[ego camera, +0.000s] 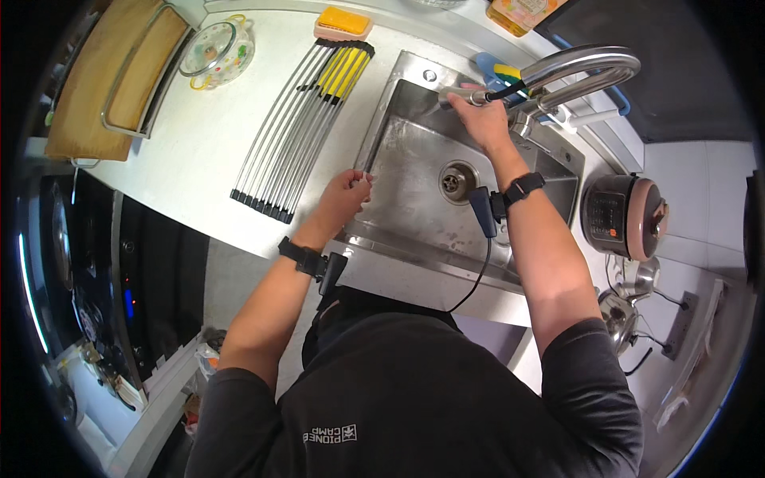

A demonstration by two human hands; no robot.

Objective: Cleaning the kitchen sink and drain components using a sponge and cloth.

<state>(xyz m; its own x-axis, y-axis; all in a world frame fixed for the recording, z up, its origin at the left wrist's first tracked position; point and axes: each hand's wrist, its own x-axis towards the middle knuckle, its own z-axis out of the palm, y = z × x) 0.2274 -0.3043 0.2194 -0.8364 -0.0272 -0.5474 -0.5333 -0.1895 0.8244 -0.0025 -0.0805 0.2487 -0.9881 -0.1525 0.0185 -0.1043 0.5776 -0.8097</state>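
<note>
My right hand (483,122) grips the metal pull-out spray head (457,97) of the kitchen faucet (574,63), over the far part of the stainless steel sink (412,161). A faint streak by the spray head's mouth looks like water. The hose runs from the head back into the arched spout. Over the sink's left rim is my left hand (351,194), its fingers curled with thumb and index fingertips close together. Something small and pale may be between them; I cannot tell. The drain strainer (458,181) shows in the basin between the hands.
Left of the sink lies a roll-up drying rack (287,143), with a sponge (342,20) in a pink holder behind it. A lidded glass bowl (218,57) and cutting boards (101,77) stand farther left. An electric cooker (624,216) is at the right.
</note>
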